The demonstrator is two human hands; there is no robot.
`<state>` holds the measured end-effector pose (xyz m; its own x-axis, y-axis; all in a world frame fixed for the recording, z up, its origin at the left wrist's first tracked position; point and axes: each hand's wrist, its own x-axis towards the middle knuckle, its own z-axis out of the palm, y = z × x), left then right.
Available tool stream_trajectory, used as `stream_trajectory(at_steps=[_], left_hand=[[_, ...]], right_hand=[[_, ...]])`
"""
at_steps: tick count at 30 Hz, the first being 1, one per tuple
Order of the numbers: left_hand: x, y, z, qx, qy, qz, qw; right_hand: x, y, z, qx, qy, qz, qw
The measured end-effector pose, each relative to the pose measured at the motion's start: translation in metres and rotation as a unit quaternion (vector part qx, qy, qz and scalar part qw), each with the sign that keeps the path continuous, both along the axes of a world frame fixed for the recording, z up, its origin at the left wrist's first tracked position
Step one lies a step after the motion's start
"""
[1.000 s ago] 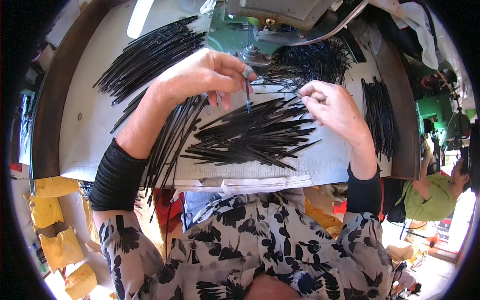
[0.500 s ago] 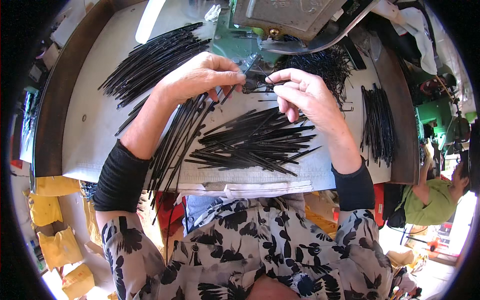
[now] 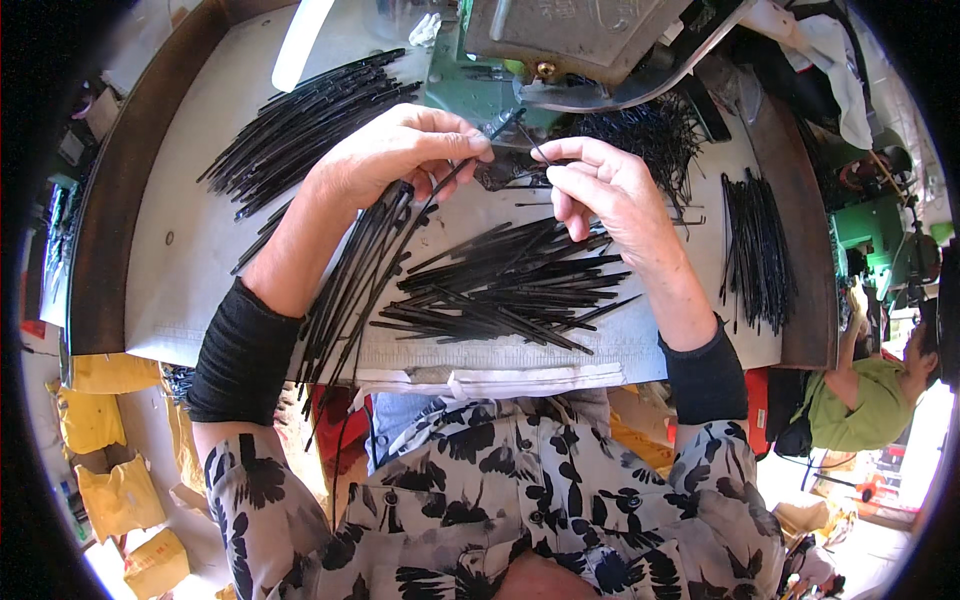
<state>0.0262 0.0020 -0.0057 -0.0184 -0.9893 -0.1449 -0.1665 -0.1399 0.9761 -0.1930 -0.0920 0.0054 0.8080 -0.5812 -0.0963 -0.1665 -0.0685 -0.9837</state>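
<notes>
My left hand point(image 3: 425, 150) is closed, with the thumb and forefinger pinching a thin black rod point(image 3: 503, 122) that slants up to the right. More long black rods point(image 3: 345, 290) run from under that hand down past the table's front edge. Opposite it, my right hand point(image 3: 610, 195) pinches a thinner black wire point(image 3: 532, 140) between thumb and forefinger. The wire's upper end lies close to the tip of the rod. Whether the two are joined cannot be made out. Below both hands, a loose pile of black rods point(image 3: 510, 285) lies on the pale tabletop point(image 3: 190, 250).
A machine with a grey metal housing point(image 3: 570, 40) and green base stands behind my hands. Bundles of black rods point(image 3: 310, 120) lie at the back left and right point(image 3: 757, 250). Tangled black wires point(image 3: 650, 140) sit beside the machine. A person in green point(image 3: 860, 400) is at far right.
The rod tip in my left hand has shifted slightly right. My right hand has moved very little, still pinching the wire.
</notes>
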Motion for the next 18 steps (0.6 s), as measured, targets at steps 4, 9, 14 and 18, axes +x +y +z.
stream_trajectory(at_steps=[4, 9, 14, 18], left_hand=[[0.0031, -0.0032, -0.0019, -0.009, 0.028, 0.021, 0.999], [0.0053, -0.0071, -0.0057, 0.001, 0.068, 0.037, 0.997], [0.0081, -0.0053, -0.0022, 0.001, 0.068, 0.028, 0.997], [0.0069, -0.0048, 0.0018, 0.012, 0.064, 0.036, 0.997]], right_hand=[[0.0037, -0.0023, -0.0015, -0.004, -0.017, -0.006, 1.0], [0.0068, -0.0059, -0.0044, -0.006, -0.022, -0.011, 1.0], [0.0088, -0.004, -0.0027, -0.006, -0.015, -0.015, 1.0], [0.0074, -0.0034, -0.0017, 0.016, -0.031, -0.014, 0.999]])
